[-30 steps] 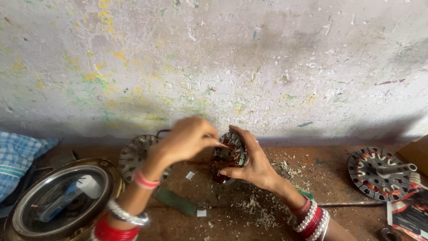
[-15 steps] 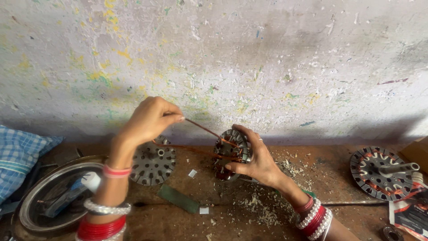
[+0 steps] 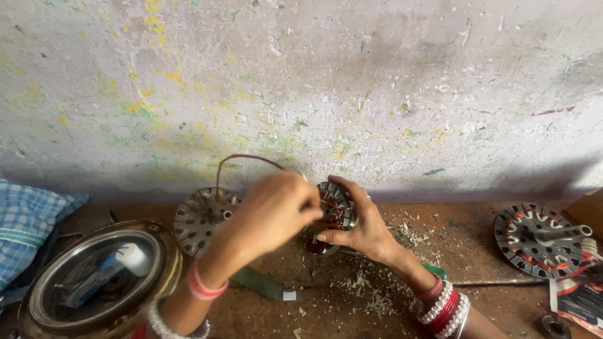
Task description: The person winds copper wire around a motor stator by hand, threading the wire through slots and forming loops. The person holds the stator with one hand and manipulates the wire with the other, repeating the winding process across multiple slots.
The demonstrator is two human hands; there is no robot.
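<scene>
Left hand (image 3: 276,207) has dropped from its raised pull back down against the wound stator (image 3: 331,216), and the copper wire (image 3: 242,164) now loops up behind it.

Nearest the camera, a round metal housing (image 3: 100,279) sits at the left of the counter (image 3: 377,314), a white roll and blue bits inside it; a green strip (image 3: 257,282) and pale shavings (image 3: 370,298) lie mid-counter. Just beyond, the left hand's grip is pressed together on the wire at the stator's edge — the right hand (image 3: 364,229) cups that stator from the far side, fingers curled around its rim, holding it tilted just above the counter. Behind the left hand lies a grey slotted disc (image 3: 200,216). Well off to the right rests another stator with red windings (image 3: 534,238); a blue checked cloth (image 3: 28,220) lies at far left. Farthest back — the paint-flecked wall (image 3: 314,81).
</scene>
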